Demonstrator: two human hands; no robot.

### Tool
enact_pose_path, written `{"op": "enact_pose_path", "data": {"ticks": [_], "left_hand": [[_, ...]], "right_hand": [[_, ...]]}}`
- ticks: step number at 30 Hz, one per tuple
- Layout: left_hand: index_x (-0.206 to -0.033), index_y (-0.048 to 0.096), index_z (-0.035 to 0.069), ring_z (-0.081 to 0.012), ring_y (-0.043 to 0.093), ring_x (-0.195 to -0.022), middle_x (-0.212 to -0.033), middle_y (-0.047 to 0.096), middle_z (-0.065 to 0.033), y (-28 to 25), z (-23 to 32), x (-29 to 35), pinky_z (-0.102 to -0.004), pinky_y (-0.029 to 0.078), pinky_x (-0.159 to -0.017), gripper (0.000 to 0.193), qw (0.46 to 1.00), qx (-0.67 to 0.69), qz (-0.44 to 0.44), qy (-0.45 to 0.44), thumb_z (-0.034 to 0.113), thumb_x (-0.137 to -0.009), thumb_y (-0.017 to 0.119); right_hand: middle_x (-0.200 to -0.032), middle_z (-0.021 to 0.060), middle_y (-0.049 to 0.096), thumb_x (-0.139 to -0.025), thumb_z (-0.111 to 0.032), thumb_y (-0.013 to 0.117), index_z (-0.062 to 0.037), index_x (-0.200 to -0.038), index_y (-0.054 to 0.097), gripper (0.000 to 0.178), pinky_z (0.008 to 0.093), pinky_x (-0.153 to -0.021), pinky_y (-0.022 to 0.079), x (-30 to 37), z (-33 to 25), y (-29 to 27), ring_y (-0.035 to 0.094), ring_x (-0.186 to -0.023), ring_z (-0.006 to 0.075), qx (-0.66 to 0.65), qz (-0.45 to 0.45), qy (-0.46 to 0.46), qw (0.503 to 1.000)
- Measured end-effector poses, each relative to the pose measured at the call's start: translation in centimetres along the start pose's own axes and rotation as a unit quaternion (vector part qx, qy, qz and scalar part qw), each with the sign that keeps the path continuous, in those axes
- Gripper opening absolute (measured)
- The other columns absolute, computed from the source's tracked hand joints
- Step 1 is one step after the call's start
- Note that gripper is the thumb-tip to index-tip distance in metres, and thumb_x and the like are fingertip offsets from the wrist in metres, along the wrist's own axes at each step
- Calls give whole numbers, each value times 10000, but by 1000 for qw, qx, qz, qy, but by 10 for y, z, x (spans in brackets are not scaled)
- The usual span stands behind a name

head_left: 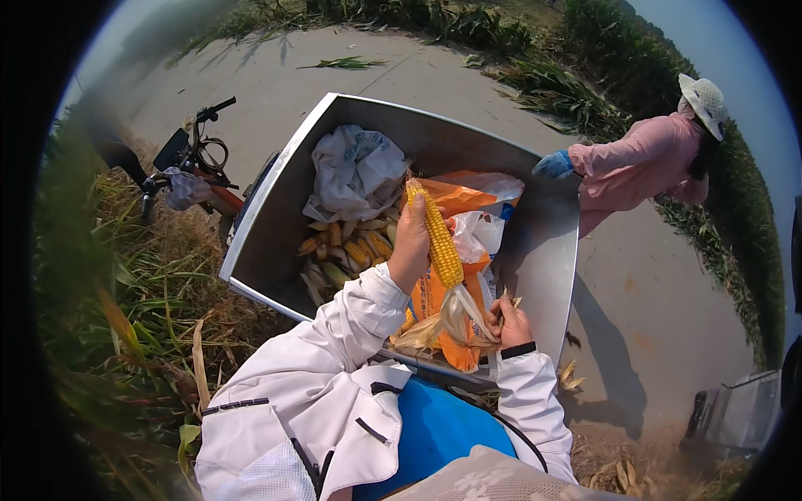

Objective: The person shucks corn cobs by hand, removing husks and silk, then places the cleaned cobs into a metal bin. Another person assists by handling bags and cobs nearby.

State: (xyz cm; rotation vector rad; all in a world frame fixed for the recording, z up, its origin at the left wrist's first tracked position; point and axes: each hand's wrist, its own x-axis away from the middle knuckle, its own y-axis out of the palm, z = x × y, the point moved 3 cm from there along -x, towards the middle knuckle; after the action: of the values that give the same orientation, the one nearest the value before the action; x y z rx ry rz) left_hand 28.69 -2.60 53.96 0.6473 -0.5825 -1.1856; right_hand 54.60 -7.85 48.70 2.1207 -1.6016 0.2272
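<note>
A yellow ear of corn (pixel 436 238) is held over the metal cart bed, its kernels bare and its dry husk (pixel 455 316) peeled back at the lower end. My left hand (pixel 411 242) is wrapped round the upper part of the ear. With its fingers closed, my right hand (pixel 511 324) grips the pale husk leaves below the ear. Beneath my hands lies an orange and white plastic sack (pixel 434 296). Left of it in the bed is a pile of corn ears (pixel 355 250), some partly husked.
The cart bed (pixel 547 275) has raised metal walls around my hands. A white sack (pixel 355 171) is bunched in its far left corner. Handlebars (pixel 200 146) stand to the left. A person in pink (pixel 639 159) with blue gloves stands on the concrete road (pixel 643 292) at right.
</note>
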Motion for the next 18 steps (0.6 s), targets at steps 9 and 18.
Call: {"op": "enact_pose_path", "data": {"ticks": [9, 18], "left_hand": [[-1212, 474, 89, -172, 660, -841, -1005, 617, -86, 39, -24, 40, -325, 581, -768, 507, 997, -22, -69, -28, 540, -993, 550], [-1171, 437, 110, -159, 660, -779, -914, 607, -64, 14, -56, 42, -319, 581, -731, 484, 985, -48, -115, -117, 560, -1005, 503]], "right_hand": [[-1217, 110, 611, -820, -133, 804, 4, -1335, 487, 620, 346, -997, 486, -3, 0, 57, 610, -1130, 211, 13, -127, -38, 991], [-828, 42, 627, -739, -36, 742, -16, -1117, 583, 411, 273, -518, 442, 7, 26, 61, 565, -586, 128, 151, -73, 25, 985]]}}
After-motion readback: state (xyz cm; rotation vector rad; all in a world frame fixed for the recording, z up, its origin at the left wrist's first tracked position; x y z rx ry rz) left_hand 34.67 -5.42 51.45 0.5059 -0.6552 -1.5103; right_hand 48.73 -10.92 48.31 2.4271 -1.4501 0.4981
